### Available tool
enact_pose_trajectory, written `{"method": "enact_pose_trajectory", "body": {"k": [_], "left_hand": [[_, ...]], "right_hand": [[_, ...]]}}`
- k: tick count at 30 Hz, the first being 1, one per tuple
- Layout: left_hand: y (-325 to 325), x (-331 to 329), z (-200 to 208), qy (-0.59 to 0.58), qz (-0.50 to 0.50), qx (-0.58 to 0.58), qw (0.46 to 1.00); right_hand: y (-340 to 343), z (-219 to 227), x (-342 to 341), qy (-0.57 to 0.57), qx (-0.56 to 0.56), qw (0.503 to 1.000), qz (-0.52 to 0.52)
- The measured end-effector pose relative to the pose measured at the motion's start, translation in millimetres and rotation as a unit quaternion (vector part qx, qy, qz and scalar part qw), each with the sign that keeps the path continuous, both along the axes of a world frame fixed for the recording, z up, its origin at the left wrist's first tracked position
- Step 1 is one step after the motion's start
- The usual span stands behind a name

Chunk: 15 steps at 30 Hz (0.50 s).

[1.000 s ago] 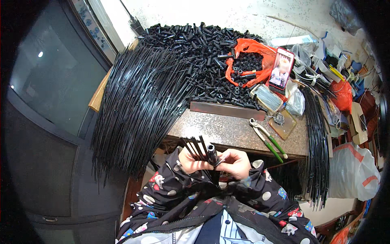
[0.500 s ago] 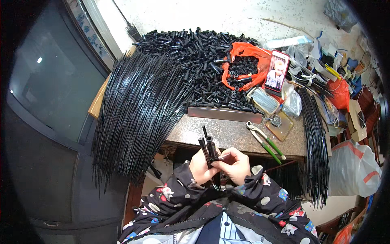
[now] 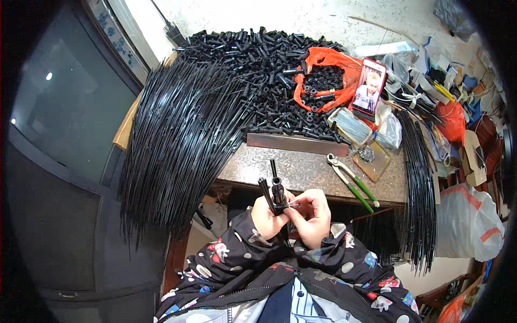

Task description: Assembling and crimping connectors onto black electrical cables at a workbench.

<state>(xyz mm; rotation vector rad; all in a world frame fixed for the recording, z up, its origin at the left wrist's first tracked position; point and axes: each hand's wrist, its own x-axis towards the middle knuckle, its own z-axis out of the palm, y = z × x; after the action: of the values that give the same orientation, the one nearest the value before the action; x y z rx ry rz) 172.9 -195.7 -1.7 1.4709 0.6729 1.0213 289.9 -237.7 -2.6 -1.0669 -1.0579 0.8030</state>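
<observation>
My left hand (image 3: 266, 220) is closed around a bundle of thin black rods (image 3: 263, 188) and a short hollow black tube (image 3: 278, 189), held upright in front of my chest. Pressed against its lower part are the fingers of my right hand (image 3: 313, 218), pinching a thin pale wire-like piece (image 3: 293, 204). The piece's far end is hidden behind the fingers. A large fan of long black rods (image 3: 177, 145) lies across the table's left side. Beside it spreads a heap of short black tubes (image 3: 258, 64).
An orange-red bag (image 3: 299, 94) of small black parts sits by a propped phone (image 3: 369, 89). Green-handled pincers (image 3: 353, 183), a box of thin pale pieces (image 3: 350, 126) and a metal bar (image 3: 296, 144) lie on the table (image 3: 269, 167). More rods (image 3: 420, 199) hang over the right edge.
The table appears slightly higher in the view. My hands stay together at the tube, the right fingers having shifted a little around the pale piece.
</observation>
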Motion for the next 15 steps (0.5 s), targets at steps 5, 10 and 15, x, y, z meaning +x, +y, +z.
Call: {"method": "enact_pose_trajectory", "body": {"k": [5,10,15], "left_hand": [[-1,-4,5,0.012,-0.006,-0.003,1.0],[6,-6,5,0.085,-0.019,0.058,0.995],[7,-6,1,0.053,-0.026,0.02,0.998]], "right_hand": [[10,14,34,0.047,-0.017,0.981,0.19],[6,28,21,-0.127,0.024,0.99,-0.047],[13,12,29,-0.007,-0.026,0.995,0.095]]}}
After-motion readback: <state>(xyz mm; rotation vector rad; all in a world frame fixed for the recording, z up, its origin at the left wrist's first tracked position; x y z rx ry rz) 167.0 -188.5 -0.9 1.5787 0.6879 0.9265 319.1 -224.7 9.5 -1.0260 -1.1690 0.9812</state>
